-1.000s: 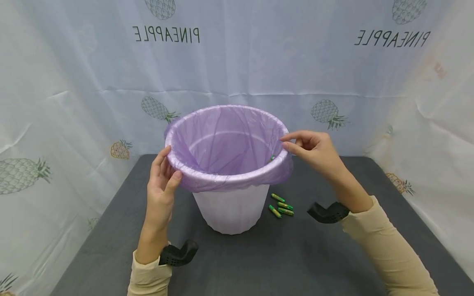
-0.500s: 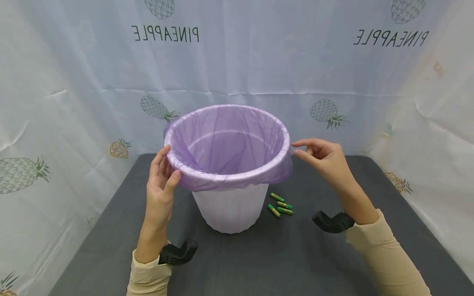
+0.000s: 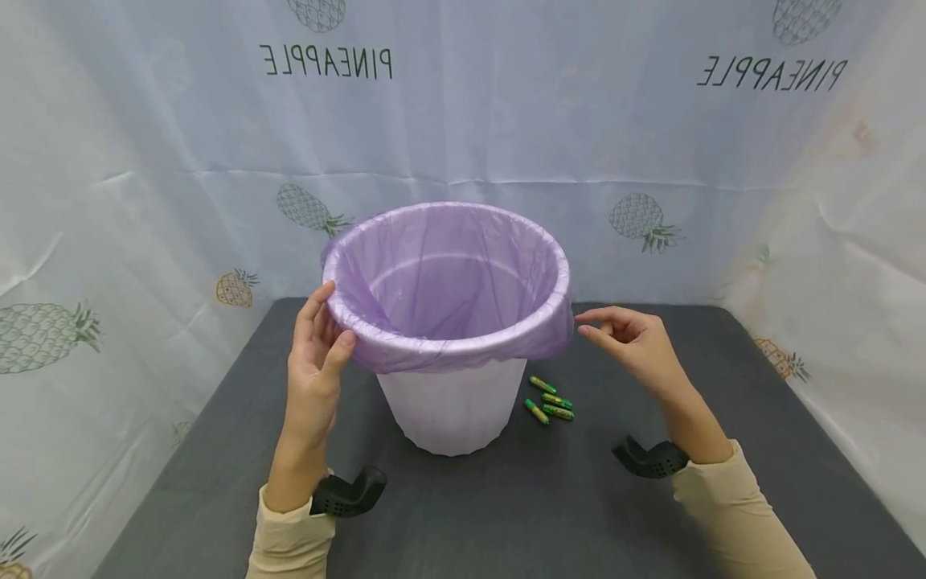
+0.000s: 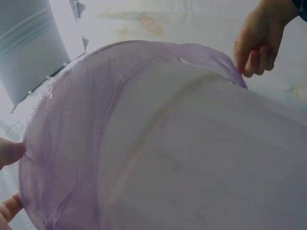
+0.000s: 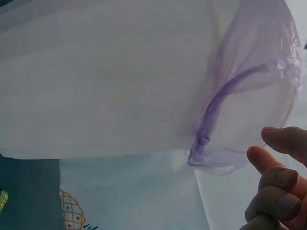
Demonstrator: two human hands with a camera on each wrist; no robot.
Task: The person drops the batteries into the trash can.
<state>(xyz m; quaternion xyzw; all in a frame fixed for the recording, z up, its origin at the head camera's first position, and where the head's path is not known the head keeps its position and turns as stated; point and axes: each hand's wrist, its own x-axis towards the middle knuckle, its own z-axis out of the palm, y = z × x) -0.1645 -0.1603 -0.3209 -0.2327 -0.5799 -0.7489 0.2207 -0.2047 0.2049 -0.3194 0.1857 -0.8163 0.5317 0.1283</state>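
A white trash can point(image 3: 452, 410) stands upright on the dark table, lined with a purple trash bag point(image 3: 448, 354) folded over its rim. My left hand point(image 3: 316, 370) holds the can's left rim, with thumb and fingertips spread against the bag-covered edge. Beside the right side of the rim is my right hand point(image 3: 629, 342); its thumb and index finger are held apart with nothing between them. In the right wrist view, the other fingers point(image 5: 278, 184) are loosely bent near the hanging purple bag point(image 5: 211, 108). Several green and yellow batteries point(image 3: 556, 400) lie right of the can's base.
The dark table point(image 3: 470, 523) carries the can and batteries. White curtains point(image 3: 463, 104) printed with pineapples enclose it at the back and sides. A black wrist mount point(image 3: 349, 492) sits on the left wrist, another black mount point(image 3: 649, 458) on the right.
The right hand has left the right rim, moving outward and then down beside the bag. A small green battery below its fingertips inside the can has dropped from view. The left hand stays put.
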